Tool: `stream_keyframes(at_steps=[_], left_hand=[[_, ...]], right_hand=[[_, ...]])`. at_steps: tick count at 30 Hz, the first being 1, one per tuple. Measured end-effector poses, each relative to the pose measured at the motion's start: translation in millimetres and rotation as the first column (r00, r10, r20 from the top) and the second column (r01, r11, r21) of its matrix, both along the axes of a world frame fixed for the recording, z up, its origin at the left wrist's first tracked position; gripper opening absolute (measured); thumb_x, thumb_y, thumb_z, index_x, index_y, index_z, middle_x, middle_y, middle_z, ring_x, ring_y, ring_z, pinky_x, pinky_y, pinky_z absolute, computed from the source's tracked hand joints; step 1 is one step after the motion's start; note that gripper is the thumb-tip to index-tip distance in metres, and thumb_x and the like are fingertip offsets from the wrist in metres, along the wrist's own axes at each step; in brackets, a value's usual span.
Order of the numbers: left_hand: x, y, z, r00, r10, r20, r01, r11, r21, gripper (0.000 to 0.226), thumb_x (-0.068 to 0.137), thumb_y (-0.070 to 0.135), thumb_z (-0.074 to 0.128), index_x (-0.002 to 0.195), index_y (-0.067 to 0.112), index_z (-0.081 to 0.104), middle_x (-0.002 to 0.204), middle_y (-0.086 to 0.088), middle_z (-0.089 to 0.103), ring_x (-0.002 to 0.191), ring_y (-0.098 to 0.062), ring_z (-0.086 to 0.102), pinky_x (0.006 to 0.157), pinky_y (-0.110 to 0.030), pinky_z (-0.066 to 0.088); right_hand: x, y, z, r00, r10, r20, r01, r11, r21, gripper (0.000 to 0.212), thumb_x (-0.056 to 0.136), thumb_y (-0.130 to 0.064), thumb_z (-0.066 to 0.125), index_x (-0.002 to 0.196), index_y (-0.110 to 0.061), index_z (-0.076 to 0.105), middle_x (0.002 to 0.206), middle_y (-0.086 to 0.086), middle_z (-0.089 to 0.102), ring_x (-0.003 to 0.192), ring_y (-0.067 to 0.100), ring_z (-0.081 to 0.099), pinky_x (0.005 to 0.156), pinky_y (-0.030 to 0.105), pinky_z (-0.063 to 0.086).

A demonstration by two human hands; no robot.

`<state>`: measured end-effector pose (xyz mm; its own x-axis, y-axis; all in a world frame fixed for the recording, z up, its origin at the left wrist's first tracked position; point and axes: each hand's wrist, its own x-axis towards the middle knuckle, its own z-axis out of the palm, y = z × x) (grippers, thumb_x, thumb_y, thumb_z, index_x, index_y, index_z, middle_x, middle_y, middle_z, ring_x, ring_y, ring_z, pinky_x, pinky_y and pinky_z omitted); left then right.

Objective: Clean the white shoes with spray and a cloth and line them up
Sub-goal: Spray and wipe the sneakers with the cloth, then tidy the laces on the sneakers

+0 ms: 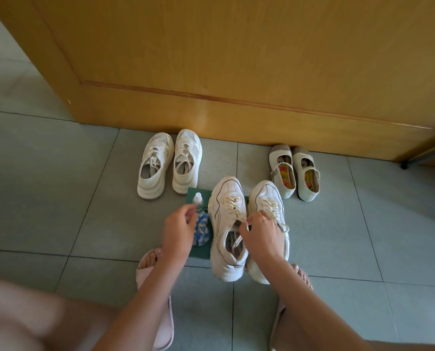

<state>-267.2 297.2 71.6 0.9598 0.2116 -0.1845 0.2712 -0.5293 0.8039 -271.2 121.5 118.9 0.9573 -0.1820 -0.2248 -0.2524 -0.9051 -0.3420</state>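
Two chunky white sneakers, one on the left (pixel 226 198) and one on the right (pixel 265 196), stand side by side on a green mat (pixel 193 193), toes toward the door. My right hand (pixel 260 233) lies between them, its fingers curled on the laces at their inner edges. A small clear spray bottle (pixel 199 198) stands upright on the mat's left part. My left hand (pixel 179 224) is at the bottle, with thumb and fingertips curled against its lower body. A crumpled blue-and-white cloth (pixel 202 230) lies just below the bottle, beside the left sneaker.
A pair of white mesh sneakers (pixel 169 163) stands at the back left, and a cream strapped pair (pixel 295 172) at the back right, both near the wooden door (pixel 211 59). My feet in pink slippers (pixel 145 268) rest on the grey tiles. A metal leg (pixel 404 165) stands far right.
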Motion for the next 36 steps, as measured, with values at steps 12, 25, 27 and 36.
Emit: stream_keyframes(at_steps=[12, 25, 27, 36], left_hand=[[22.0, -35.2, 44.0, 0.913, -0.408, 0.004, 0.407, 0.911, -0.062, 0.032, 0.085, 0.010, 0.066, 0.115, 0.020, 0.064, 0.106, 0.007, 0.067, 0.091, -0.004, 0.061, 0.083, -0.016, 0.049], [26.6, -58.1, 32.1, 0.967, -0.254, -0.010, 0.244, 0.939, -0.243, 0.022, 0.090, 0.020, 0.061, 0.077, 0.005, 0.069, 0.075, -0.001, 0.071, 0.073, -0.009, 0.066, 0.074, -0.012, 0.046], [28.6, -62.3, 29.7, 0.971, -0.238, -0.033, 0.222, 0.942, -0.252, 0.020, 0.091, 0.018, 0.059, 0.076, 0.008, 0.068, 0.071, 0.001, 0.069, 0.068, -0.005, 0.063, 0.071, -0.013, 0.048], [39.1, -69.5, 21.1, 0.980, -0.068, -0.187, -0.019, 0.904, -0.427, 0.016, 0.092, 0.012, 0.056, 0.086, 0.002, 0.067, 0.068, -0.001, 0.064, 0.064, -0.011, 0.059, 0.067, -0.025, 0.051]], right_hand=[[22.6, -5.8, 37.5, 0.905, -0.126, -0.405, 0.382, 0.658, 0.649, 0.025, 0.085, -0.028, 0.057, 0.067, -0.011, 0.058, 0.072, 0.006, 0.060, 0.073, 0.018, 0.050, 0.070, 0.026, 0.040], [59.2, -35.7, 62.8, 0.979, -0.200, -0.024, 0.159, 0.697, 0.699, 0.032, 0.092, -0.028, 0.057, 0.085, 0.002, 0.064, 0.061, 0.002, 0.054, 0.053, 0.011, 0.046, 0.052, 0.018, 0.038], [63.2, -44.6, 49.7, 0.983, -0.184, 0.029, 0.136, 0.818, 0.558, 0.025, 0.089, -0.025, 0.060, 0.100, -0.002, 0.062, 0.083, 0.003, 0.059, 0.079, 0.020, 0.054, 0.066, 0.028, 0.043], [39.2, -37.1, 10.5, 0.947, -0.095, -0.307, 0.224, 0.880, 0.419, 0.033, 0.092, -0.029, 0.055, 0.075, -0.002, 0.066, 0.065, 0.006, 0.065, 0.048, 0.016, 0.048, 0.051, 0.029, 0.043]])
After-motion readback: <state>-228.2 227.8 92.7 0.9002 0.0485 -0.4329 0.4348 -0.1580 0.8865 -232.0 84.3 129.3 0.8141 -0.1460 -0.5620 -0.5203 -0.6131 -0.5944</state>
